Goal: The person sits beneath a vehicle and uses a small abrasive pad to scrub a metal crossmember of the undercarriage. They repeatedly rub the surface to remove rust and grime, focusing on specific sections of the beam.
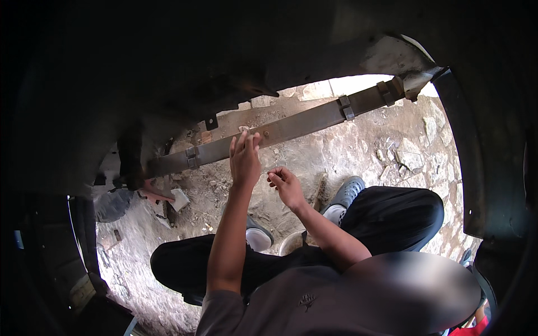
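Rubble-strewn ground (353,147) lies beyond a strapped metal bar (305,126) slanting below a dark shell (168,61). A person's left hand (245,161), fingers loosely extended and clasping nothing, is at the bar's middle, though contact cannot be confirmed. The right hand (287,189) is curled just below the bar, its fingertips drawn together; whether they pinch anything is unclear. Farther below the bar, between two shoes (350,191), a pale rounded object (291,243) is too covered to show any contents.
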### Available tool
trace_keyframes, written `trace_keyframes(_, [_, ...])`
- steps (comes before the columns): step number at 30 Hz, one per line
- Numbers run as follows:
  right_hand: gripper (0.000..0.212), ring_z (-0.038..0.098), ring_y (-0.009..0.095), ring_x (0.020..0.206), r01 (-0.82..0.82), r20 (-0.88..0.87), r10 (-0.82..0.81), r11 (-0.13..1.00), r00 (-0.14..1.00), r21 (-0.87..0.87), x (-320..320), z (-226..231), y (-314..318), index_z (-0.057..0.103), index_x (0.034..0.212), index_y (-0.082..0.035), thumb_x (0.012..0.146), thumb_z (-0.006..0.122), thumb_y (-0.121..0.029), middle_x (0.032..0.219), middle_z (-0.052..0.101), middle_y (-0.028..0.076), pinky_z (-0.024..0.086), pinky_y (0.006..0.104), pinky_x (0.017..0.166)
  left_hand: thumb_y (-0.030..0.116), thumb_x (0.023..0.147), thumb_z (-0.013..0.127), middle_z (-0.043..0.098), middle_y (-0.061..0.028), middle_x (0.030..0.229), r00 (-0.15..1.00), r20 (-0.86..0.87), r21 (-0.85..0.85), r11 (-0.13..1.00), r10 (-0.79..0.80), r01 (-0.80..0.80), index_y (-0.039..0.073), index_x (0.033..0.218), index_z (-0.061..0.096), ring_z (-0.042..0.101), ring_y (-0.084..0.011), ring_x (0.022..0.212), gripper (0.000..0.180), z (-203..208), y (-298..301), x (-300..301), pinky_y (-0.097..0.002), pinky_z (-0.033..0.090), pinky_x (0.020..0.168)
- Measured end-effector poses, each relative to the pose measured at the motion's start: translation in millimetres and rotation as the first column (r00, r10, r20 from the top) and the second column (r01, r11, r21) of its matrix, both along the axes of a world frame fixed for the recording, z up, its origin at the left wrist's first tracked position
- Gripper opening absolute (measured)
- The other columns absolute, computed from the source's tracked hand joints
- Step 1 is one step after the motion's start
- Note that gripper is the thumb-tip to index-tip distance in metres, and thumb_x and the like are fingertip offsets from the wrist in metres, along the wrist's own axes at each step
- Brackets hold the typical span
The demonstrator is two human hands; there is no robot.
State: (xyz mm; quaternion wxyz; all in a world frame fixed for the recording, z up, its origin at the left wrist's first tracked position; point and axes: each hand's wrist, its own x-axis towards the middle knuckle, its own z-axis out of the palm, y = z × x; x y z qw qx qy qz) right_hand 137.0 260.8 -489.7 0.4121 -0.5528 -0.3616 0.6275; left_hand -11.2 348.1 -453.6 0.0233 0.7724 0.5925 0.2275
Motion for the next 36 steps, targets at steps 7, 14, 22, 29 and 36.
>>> trace_keyframes(7, [0.019,0.071,0.013,0.087,0.029,-0.083,-0.026,0.999,0.996,0.028,-2,-7,4,0.072,0.115,-0.002,0.108,0.068,-0.019,0.096,0.076,0.005,0.056,0.0294,0.081,0.009,0.106,0.063,0.066,-0.0145,0.147,1.000,0.017,0.001,1.000,-0.023,0.023,0.006,0.137,0.054,0.051,-0.0360,0.150,0.033,6,11,5,-0.0547,0.031,0.130])
trace_keyframes(14, [0.020,0.071,0.013,0.085,0.030,-0.042,-0.031,0.999,0.999,-0.011,1,-5,6,0.072,0.114,-0.002,0.108,0.069,-0.021,0.096,0.076,0.005,0.057,0.0294,0.081,0.009,0.106,0.063,0.067,-0.0164,0.147,1.000,0.019,-0.034,0.999,-0.008,0.009,0.003,0.135,0.055,0.051,-0.0367,0.150,0.030,1,9,6,-0.0556,0.033,0.128])
trace_keyframes(22, [0.022,0.068,0.011,0.089,-0.134,0.000,0.134,0.991,0.991,-0.007,3,-9,7,0.075,0.116,-0.005,0.107,0.070,-0.025,0.095,0.076,0.003,0.055,0.0309,0.084,0.012,0.107,0.063,0.066,-0.0189,0.148,1.000,0.003,-0.016,1.000,0.012,-0.012,0.002,0.135,0.056,0.051,-0.0376,0.150,0.031,5,27,11,-0.0547,0.033,0.129])
trace_keyframes(29, [0.024,0.070,0.015,0.095,-0.290,-0.008,0.292,0.954,0.956,0.076,5,-13,3,0.073,0.123,-0.006,0.107,0.070,-0.024,0.107,0.076,0.005,0.056,0.0334,0.089,0.016,0.108,0.063,0.061,-0.0254,0.152,0.998,0.026,-0.056,0.997,0.063,-0.061,0.002,0.141,0.055,0.053,-0.0398,0.148,0.036,2,4,13,-0.0528,0.033,0.129])
trace_keyframes(36, [0.030,0.076,0.027,0.107,-0.488,0.151,0.468,0.862,0.871,0.137,4,11,-5,0.072,0.128,-0.005,0.106,0.071,-0.025,0.120,0.078,0.014,0.058,0.0402,0.098,0.015,0.107,0.064,0.065,-0.0272,0.144,0.998,-0.011,0.008,0.998,0.060,-0.060,0.000,0.139,0.057,0.057,-0.0377,0.145,0.036,4,30,14,-0.0525,0.035,0.128])
